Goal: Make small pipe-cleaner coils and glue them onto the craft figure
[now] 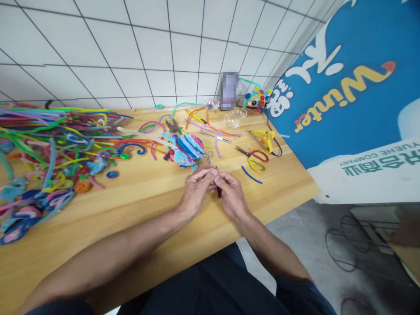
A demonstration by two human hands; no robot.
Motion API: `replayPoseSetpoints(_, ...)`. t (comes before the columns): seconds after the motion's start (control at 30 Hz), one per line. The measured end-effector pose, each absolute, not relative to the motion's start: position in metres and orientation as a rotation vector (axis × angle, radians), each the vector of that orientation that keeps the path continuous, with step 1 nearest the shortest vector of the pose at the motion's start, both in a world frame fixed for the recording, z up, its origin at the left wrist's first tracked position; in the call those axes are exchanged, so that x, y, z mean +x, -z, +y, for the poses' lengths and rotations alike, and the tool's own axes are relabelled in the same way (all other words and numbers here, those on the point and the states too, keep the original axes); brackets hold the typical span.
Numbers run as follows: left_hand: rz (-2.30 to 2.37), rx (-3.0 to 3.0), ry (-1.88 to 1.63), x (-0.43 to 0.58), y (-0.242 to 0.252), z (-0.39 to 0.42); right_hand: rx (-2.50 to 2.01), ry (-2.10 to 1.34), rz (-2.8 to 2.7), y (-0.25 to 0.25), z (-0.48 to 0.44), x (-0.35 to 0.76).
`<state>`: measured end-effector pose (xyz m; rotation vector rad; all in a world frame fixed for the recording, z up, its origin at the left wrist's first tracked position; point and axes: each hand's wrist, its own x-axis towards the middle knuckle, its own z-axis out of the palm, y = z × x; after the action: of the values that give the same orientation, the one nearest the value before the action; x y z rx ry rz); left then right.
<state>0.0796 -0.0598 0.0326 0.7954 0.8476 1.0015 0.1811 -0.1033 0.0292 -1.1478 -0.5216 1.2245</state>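
My left hand [197, 189] and my right hand [230, 192] meet over the wooden table [138, 201], fingertips pinched together on a small dark piece, perhaps a short pipe cleaner [217, 189], mostly hidden by the fingers. Just beyond them lies a striped ball [187, 149] wound from blue, pink and white pipe cleaners. A short blue pipe cleaner [251, 175] lies to the right of my right hand.
A heap of coloured pipe cleaners [49, 148] covers the table's left side. Red-and-yellow scissors [254, 158], a yellow glue gun [265, 138], pliers [173, 127] and clear plastic half-spheres [232, 120] lie further back. A blue poster [354, 96] leans at the right; the table edge drops to the floor there.
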Motion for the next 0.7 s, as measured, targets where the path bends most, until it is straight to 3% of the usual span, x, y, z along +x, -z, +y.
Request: replayPoseSetpoints(0.7, 0.898, 1.307, -0.943, 0.079, -0.016, -0.069, -1.073, -1.159, -0.381, -0.034, -0.097, 0.186)
